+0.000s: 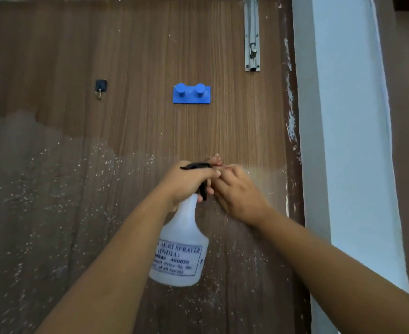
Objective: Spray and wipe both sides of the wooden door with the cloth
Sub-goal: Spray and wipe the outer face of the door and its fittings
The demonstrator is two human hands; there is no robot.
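Sprayer (179,249): translucent white plastic, black trigger head, held before door (138,56). Left hand (186,182) clenched round its neck; right hand (239,194) fingers at the nozzle, grip unclear. Door: brown woodgrain, white-flecked lower half.

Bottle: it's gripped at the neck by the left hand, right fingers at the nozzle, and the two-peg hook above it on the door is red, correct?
Not quite: the hook is blue, as the head view shows. The rest holds: the left hand grips the bottle at its neck, and the right hand's fingers are at the nozzle, in front of the door.
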